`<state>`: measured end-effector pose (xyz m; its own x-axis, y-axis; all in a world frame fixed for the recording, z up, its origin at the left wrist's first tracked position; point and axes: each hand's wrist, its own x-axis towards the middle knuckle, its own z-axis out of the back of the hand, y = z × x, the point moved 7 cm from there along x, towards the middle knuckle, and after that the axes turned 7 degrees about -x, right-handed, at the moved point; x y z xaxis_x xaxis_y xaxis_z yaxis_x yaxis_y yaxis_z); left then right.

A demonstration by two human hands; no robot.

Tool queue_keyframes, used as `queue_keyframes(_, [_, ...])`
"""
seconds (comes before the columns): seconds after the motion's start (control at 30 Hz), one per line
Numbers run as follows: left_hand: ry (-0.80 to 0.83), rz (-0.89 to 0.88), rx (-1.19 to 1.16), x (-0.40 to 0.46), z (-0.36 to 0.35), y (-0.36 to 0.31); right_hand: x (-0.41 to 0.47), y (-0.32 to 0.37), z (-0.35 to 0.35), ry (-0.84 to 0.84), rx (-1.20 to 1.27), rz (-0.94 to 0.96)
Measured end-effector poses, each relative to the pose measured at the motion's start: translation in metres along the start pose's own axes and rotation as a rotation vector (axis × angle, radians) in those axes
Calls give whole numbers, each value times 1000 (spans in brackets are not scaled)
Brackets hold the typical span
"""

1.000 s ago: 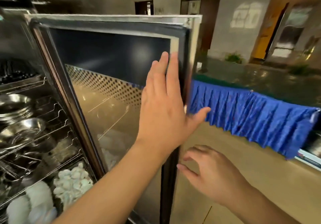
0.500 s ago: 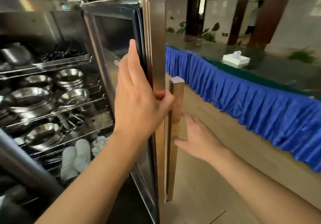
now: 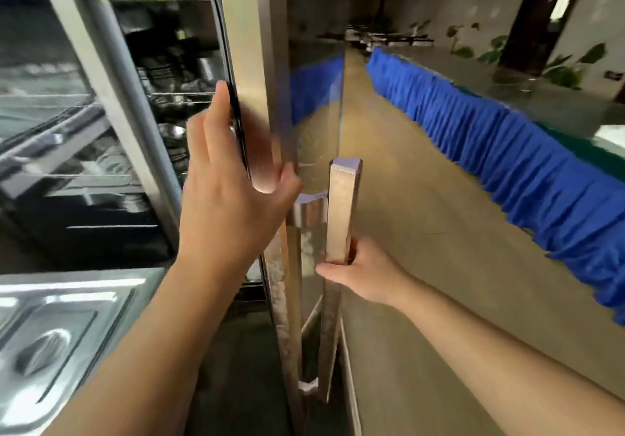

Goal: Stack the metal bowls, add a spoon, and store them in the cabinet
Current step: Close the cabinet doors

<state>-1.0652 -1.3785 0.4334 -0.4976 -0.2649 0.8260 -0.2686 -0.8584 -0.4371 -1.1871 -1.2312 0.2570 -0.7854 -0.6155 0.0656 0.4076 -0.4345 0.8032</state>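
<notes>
A blue pleated skirt (image 3: 527, 161) is hanging along the counter (image 3: 541, 97) edge at right, green plants (image 3: 571, 63) are standing behind its far edge, a steel tray (image 3: 50, 337) is lying lower left

Both forearms are bare to the frame's lower edge, with no sleeve, watch, ring or glove on the left hand (image 3: 230, 198) or the right hand (image 3: 367, 275), and the nails are short
</notes>
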Motion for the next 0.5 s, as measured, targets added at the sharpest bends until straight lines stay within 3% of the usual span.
queue_keyframes(0.17, [-3, 60, 76, -1, 35, 63, 46, 42, -58, 113, 60, 71])
queue_keyframes(0.5, [44, 165, 64, 15, 65, 199, 139, 109, -146, 177, 153, 172])
